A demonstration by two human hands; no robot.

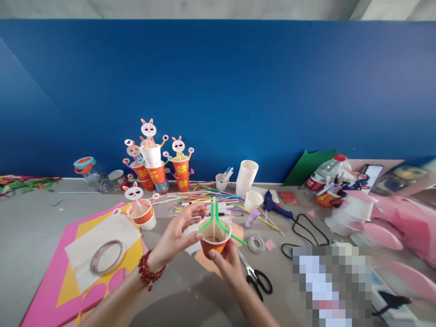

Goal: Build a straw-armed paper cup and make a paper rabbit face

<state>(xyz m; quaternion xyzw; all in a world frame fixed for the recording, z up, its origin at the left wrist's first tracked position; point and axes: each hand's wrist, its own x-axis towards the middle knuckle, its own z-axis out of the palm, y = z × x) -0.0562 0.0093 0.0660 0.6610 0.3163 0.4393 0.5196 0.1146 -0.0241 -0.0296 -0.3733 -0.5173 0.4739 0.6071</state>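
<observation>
Holding the red paper cup (pixel 214 246) above the tabletop (pixel 179 284), the right hand (pixel 227 262) is wrapping its grip around the lower side. The left hand (pixel 185 230) is spreading its fingers in a wide grip beside the left rim. Green stems (pixel 217 212) are rising from the cup, and scissors (pixel 255 274) are lying near the right hand.
</observation>
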